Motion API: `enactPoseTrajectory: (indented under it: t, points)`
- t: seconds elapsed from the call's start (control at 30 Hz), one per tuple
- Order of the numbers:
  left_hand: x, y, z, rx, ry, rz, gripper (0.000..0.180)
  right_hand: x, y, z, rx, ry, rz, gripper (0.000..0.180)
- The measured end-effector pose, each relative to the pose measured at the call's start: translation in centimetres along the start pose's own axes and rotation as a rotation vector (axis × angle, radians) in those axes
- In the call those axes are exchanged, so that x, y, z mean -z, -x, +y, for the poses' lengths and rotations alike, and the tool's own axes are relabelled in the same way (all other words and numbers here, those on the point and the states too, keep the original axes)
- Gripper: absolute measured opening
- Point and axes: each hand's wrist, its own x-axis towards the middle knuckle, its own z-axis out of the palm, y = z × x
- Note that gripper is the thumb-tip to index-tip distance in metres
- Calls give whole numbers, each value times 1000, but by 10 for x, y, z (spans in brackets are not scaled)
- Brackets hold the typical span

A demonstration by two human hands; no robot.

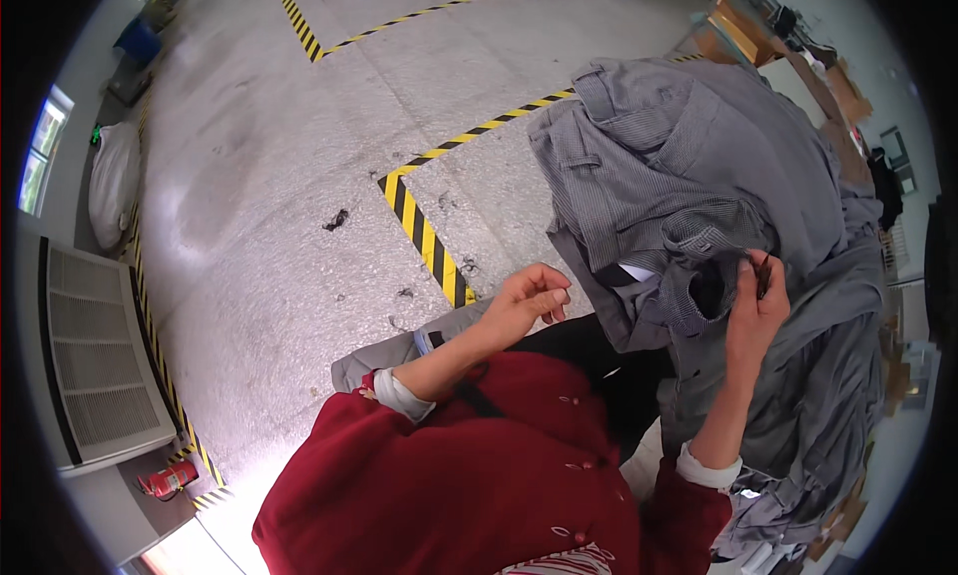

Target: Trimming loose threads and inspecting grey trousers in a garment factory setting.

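Observation:
A heap of grey striped trousers (pixel 649 166) lies to the right of my lap, with a waistband, belt loops and folds showing. My right hand (pixel 755 300) is closed at the near edge of a bunched trouser part (pixel 699 276), touching its cloth. A small dark tool (pixel 765 276), possibly thread snips, sticks out between its fingers. Left of the heap, my left hand (pixel 529 300) hovers above my lap with its fingers curled and the thumb against them. Whatever it pinches, if anything, is too small to make out. The trousers' lower layers are hidden.
Yellow-and-black tape (pixel 424 236) marks the concrete floor, where dark thread scraps (pixel 336 220) lie. More grey garments (pixel 798 405) hang down at my right. A red fire extinguisher (pixel 168 480), a vented unit (pixel 100 345) and a white sack (pixel 115 186) stand along the left wall.

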Motion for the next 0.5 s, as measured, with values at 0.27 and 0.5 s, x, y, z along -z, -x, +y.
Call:
enactPoseTrajectory:
  t: [0.27, 0.5]
  points:
    - [-16, -1, 4, 4, -30, -65, 14, 52, 11, 31, 49, -289, 306, 3]
    - [-25, -7, 0, 15, -85, -96, 12, 109, 57, 50, -157, -675, 638, 8]
